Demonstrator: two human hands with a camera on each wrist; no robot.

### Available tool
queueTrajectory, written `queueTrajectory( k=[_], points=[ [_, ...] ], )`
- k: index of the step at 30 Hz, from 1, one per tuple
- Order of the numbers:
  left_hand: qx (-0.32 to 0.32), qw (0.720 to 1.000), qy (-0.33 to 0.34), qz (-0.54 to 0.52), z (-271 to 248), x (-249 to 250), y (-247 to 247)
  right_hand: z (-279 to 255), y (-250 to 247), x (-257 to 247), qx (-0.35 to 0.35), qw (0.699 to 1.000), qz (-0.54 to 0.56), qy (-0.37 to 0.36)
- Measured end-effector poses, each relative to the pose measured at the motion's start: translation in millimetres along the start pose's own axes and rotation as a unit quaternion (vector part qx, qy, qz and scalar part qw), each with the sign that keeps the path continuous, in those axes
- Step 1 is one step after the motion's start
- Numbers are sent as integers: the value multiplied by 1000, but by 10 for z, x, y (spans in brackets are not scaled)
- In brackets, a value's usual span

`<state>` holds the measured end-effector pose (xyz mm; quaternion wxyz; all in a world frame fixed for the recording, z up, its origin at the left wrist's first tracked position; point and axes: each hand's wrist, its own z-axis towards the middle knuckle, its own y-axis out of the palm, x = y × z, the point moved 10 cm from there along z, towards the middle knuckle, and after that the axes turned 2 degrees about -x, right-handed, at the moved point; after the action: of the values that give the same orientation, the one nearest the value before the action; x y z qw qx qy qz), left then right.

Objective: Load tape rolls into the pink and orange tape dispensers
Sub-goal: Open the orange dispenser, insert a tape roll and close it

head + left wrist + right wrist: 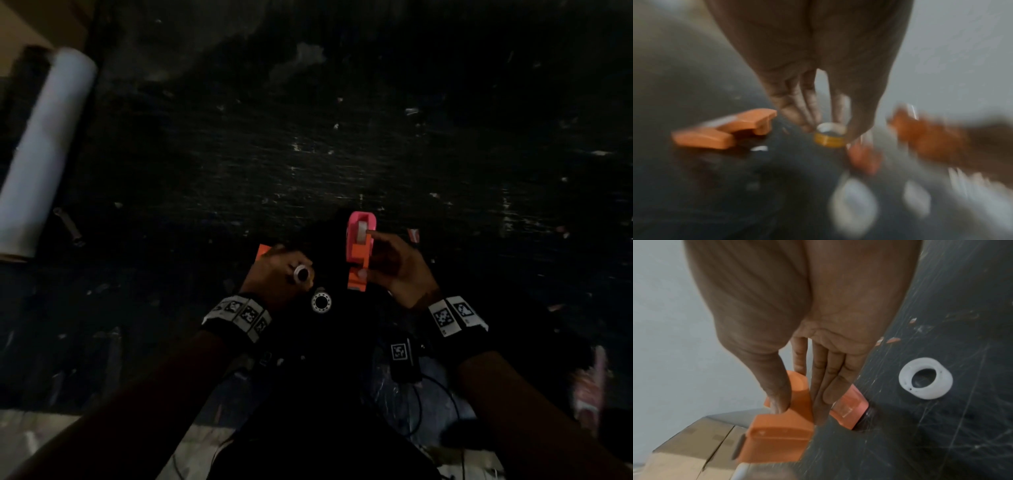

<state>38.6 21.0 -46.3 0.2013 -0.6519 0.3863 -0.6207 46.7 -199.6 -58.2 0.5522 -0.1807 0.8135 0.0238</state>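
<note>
My left hand (279,274) (828,128) pinches a small tape roll (302,274) (829,137) with a yellowish core just above the dark table. A second, white tape roll (321,302) (925,380) lies flat on the table between my hands. My right hand (383,263) (797,412) grips an orange dispenser (358,265) (777,434) between thumb and fingers. Directly beyond it stands a pink dispenser (356,219) with a white roll (361,229) inside, my index fingertip at that roll. Another orange dispenser (263,252) (723,131) lies on the table behind my left hand.
The dark scratched table (342,144) stretches ahead. A big white paper roll (44,147) and a small metal tool (70,229) lie at the far left. Cardboard boxes (690,447) sit off the table's edge. A black device with cables (404,359) rests near my lap.
</note>
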Motion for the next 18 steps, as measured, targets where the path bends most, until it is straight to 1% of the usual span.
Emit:
queueTrajectory(
  k=[1,2,4,5,8,9,12,15,18],
  points=[
    [-28,999,22,40,-12,-5,117,-7,2,-6,-2,1000,-5,-1],
    [-68,995,21,65,-26,-52,248,-20,0,-5,-2,1000,-6,0],
    [-105,989,-34,94,-63,-173,336,-40,-10,7,-2,1000,-10,-4],
    [-99,988,-55,109,-93,-210,329,-54,-16,-3,-1,1000,-15,-8],
    [-63,991,-85,79,-167,-146,291,-94,-39,-18,2,1000,-18,-18],
    [-65,991,-92,73,-177,-100,302,-112,-51,-10,4,1000,-15,-16],
    [-100,983,-127,86,-243,-46,447,-174,-60,-10,8,1000,-10,-20],
    [-107,976,-176,70,-298,-56,533,-236,-48,15,9,1000,-11,-22],
    [-111,971,-202,62,-285,-23,559,-304,-28,36,10,1000,-9,-24]
  ],
)
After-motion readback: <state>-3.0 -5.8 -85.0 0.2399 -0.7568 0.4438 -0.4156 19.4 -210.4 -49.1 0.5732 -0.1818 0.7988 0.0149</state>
